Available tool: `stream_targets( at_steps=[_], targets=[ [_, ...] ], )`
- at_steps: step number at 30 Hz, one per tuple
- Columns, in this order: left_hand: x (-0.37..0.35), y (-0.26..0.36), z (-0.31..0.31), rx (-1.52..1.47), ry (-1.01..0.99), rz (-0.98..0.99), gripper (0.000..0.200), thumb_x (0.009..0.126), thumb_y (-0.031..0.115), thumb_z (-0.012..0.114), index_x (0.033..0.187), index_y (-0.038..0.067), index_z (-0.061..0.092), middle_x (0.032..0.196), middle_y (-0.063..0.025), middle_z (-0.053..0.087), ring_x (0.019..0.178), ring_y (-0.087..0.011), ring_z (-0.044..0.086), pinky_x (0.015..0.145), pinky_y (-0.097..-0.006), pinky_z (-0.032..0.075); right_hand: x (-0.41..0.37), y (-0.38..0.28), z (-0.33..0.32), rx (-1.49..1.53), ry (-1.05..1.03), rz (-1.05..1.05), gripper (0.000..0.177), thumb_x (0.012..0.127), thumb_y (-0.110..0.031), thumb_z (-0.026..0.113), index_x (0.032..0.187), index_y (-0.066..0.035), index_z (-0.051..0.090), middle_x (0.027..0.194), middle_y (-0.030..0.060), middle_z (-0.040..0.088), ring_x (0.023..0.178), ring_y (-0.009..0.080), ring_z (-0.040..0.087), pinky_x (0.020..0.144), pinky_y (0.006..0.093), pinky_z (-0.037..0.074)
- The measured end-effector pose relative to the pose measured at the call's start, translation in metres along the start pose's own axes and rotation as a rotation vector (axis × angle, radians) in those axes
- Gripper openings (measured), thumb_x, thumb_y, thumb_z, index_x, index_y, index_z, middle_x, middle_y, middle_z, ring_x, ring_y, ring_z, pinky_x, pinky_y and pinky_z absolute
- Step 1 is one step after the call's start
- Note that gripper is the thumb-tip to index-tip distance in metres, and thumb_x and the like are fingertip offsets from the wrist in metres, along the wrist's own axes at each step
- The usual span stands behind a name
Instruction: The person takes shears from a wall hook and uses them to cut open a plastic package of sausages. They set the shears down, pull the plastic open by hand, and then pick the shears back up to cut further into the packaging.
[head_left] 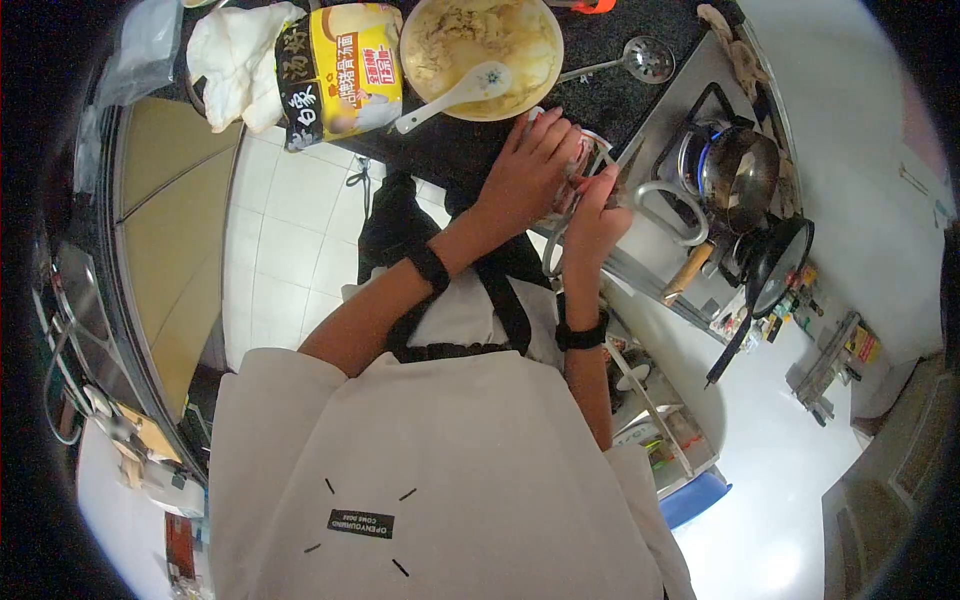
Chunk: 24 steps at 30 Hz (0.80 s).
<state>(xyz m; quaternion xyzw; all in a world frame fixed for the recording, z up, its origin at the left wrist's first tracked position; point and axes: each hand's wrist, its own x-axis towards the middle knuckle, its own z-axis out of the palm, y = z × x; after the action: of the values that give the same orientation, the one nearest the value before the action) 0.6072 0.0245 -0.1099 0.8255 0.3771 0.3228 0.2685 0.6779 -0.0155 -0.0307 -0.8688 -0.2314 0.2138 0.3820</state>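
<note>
My left hand (532, 165) lies over a small red-and-white package (590, 150) at the counter's front edge, its fingers curled on it. Close against it, my right hand (597, 215) is closed around what look like scissors, whose grey looped handles (690, 222) spread to either side of the hand. The blades and much of the package are hidden by my fingers. Just beyond my left hand stands a cream bowl (553, 75) with yellowish, lumpy contents. A white spoon (455, 97) rests across its rim.
A yellow-and-black food packet (350, 75) and a crumpled white bag (235, 60) sit left of the bowl. A slotted ladle (645, 62) lies to its right. On the stove (660, 165), a pot (745, 170) stands over a blue flame, near a wooden handle (688, 272) and a black pan (780, 265).
</note>
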Motion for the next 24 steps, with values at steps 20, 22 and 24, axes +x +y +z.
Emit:
stream_targets(
  at_steps=[20, 22, 24],
  targets=[
    [0.007, 0.005, -0.003, 0.036, -0.050, -0.076, 0.046, 0.082, 0.024, 0.057, 0.120, -0.002, 0.051, 0.120, -0.0157, 0.051, 0.123, -0.0298, 0.042, 0.108, -0.0456, 0.026, -0.035, 0.037, 0.000, 0.087, 0.097, -0.130, 0.041, 0.101, -0.033, 0.039, 0.077, -0.001, 0.052, 0.073, 0.0068, 0.058, 0.069, 0.0152, 0.055, 0.065, 0.0302, 0.044],
    [0.008, 0.006, -0.003, 0.030, -0.039, -0.070, 0.045, 0.081, 0.024, 0.057, 0.118, -0.002, 0.053, 0.119, -0.0154, 0.052, 0.122, -0.0299, 0.043, 0.108, -0.0452, 0.027, -0.036, 0.037, -0.003, 0.075, 0.070, -0.177, 0.041, 0.100, -0.032, 0.041, 0.075, -0.001, 0.053, 0.070, 0.0061, 0.058, 0.067, 0.0149, 0.055, 0.063, 0.0297, 0.043],
    [0.007, 0.005, -0.003, 0.027, -0.026, -0.070, 0.044, 0.081, 0.024, 0.057, 0.117, -0.002, 0.054, 0.118, -0.0151, 0.053, 0.121, -0.0300, 0.044, 0.107, -0.0449, 0.028, -0.032, 0.029, -0.004, 0.096, 0.093, -0.107, 0.042, 0.100, -0.031, 0.042, 0.072, -0.002, 0.053, 0.068, 0.0053, 0.058, 0.066, 0.0145, 0.055, 0.062, 0.0292, 0.043]
  ],
)
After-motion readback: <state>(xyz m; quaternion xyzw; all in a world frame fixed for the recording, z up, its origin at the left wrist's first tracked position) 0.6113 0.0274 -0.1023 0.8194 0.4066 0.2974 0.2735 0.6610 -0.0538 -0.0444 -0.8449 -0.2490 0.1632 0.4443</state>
